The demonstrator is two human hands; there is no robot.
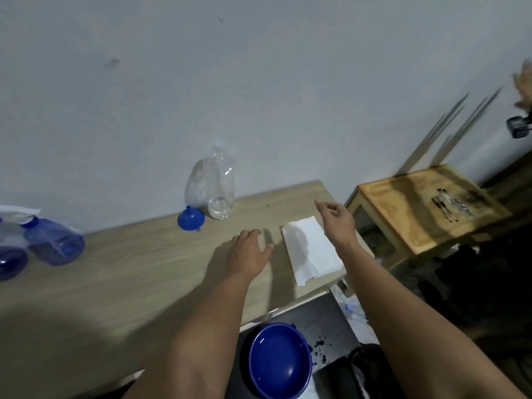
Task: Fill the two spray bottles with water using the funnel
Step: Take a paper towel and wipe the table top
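A person's two empty hands reach over a wooden surface (115, 283): the left hand (250, 250) lies flat with fingers relaxed, the right hand (335, 223) hovers loosely open above a white paper towel (312, 254). The two blue spray bottles (53, 244) stand upright at the far left, well apart from both hands, the left hand nearer. The clear bottle (218, 191) holds a little water, the blue funnel (191, 218) sits mouth-down just beside it, and the near blue bowl (280, 361) holds water.

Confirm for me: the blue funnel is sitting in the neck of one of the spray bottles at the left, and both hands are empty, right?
Not quite. The head view shows the blue funnel lying on the table beside the clear plastic bottle, well apart from the spray bottles at the left. The rest holds: the left hand and right hand hold nothing.
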